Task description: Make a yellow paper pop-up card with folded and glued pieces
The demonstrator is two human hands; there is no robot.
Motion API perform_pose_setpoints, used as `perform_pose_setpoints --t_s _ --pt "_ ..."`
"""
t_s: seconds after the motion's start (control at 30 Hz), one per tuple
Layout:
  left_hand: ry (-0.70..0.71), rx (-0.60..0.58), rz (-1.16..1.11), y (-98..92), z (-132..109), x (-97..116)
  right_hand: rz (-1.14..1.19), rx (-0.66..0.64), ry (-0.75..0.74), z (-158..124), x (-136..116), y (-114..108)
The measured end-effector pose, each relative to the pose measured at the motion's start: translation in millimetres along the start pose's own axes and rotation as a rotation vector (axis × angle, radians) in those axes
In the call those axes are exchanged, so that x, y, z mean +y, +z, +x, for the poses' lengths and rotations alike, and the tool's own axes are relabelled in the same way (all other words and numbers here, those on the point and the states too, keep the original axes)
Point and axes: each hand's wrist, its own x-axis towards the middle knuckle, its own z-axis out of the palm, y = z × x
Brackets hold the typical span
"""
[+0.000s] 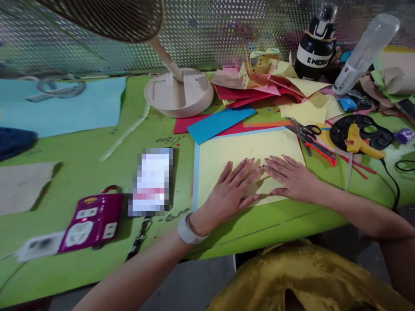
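Note:
A pale yellow sheet of paper (243, 149) lies in front of me on top of a light blue sheet (196, 185), whose edge shows along the left and top. My left hand (228, 188) rests palm down on the yellow sheet, fingers stretched out. Beside it, my right hand (292, 178) is also laid flat on the sheet, its fingers reaching toward the left hand. Neither hand grips anything. A blue paper strip (220, 124) and red paper (180, 125) lie just beyond the sheet's top edge.
Right of the sheet are scissors (304, 127), a cutter (319, 149) and a yellow glue gun (359, 142) on a black palette. A fan base (178, 93), paper scraps (256, 84) and a black bottle (314, 52) stand behind. At left are a phone (152, 181) and a purple power box (94, 220).

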Motion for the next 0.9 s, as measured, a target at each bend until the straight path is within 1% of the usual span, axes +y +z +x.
perform_pose_setpoints --t_s 0.07,0.17,0.3,0.37,0.53,0.9 --pt "0.018 -0.004 0.015 -1.0 0 1 0.004 0.007 -0.006 1 -1 -2" --pt "0.005 0.002 0.021 -1.1 -1 2 0.022 0.041 -0.021 -1 -7 -5" --pt "0.015 0.022 0.027 -0.5 -2 3 0.046 0.062 -0.081 -5 -15 -7" --pt "0.016 0.03 0.029 -0.7 -3 3 0.042 0.054 -0.093 -6 -17 -5" --pt "-0.009 0.023 0.01 -2.4 -4 5 0.04 0.007 -0.056 -7 -15 -1" --pt "-0.026 0.014 0.001 -3.2 -6 3 0.031 -0.011 -0.058 -4 -14 0"
